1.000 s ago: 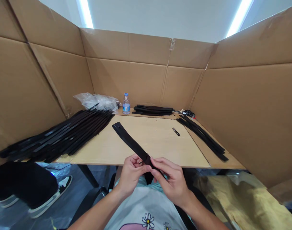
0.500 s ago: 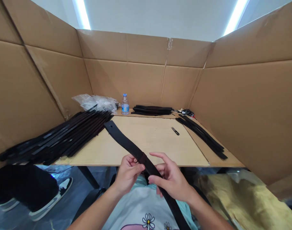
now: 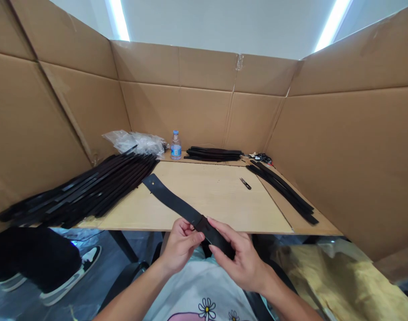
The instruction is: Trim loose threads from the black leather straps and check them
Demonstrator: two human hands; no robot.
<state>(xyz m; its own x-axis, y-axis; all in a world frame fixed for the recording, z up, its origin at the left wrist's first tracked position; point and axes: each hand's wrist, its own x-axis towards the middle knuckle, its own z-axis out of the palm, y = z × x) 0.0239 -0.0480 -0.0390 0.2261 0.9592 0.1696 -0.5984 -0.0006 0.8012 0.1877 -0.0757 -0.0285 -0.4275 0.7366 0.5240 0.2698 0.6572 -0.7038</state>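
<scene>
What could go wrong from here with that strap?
The black strap held in the left hand and right hand has a free end reaching toward the stacked straps, and might snag and disturb them. The thread snips lie loose on the board, so a swung strap could perhaps knock them.

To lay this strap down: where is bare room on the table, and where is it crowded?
Bare board lies between the black strap and the thread snips, and from the snips to the right strap bundle. Crowded: the left, under the strap stack, and the far edge by the water bottle.
</scene>
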